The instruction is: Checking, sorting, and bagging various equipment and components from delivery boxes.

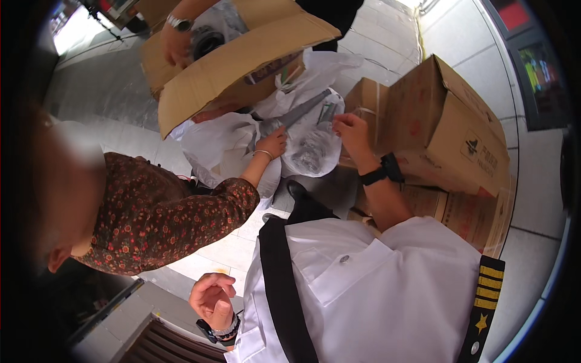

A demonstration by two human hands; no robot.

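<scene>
My right hand [352,131] is raised at the right edge of a white plastic bag [333,159], its fingers bent together; whether they pinch the bag's edge I cannot tell. Inside that bag lie crumpled clear plastic and a small green-and-white packet [327,111]. A long grey tapered object [304,111] lies across the bags. Another person's hand [272,143] touches its lower end, over a second white plastic bag [218,136]. My left hand [212,299] is low beside my white shirt, with its fingers curled apart and nothing in it.
Cardboard boxes [408,118] are stacked at the right. An open carton [249,59] stands ahead, with another person's hand [177,45] reaching in beside black round items [208,41]. A person in a floral sleeve [195,218] leans in from the left. A slatted brown surface [163,345] is at lower left.
</scene>
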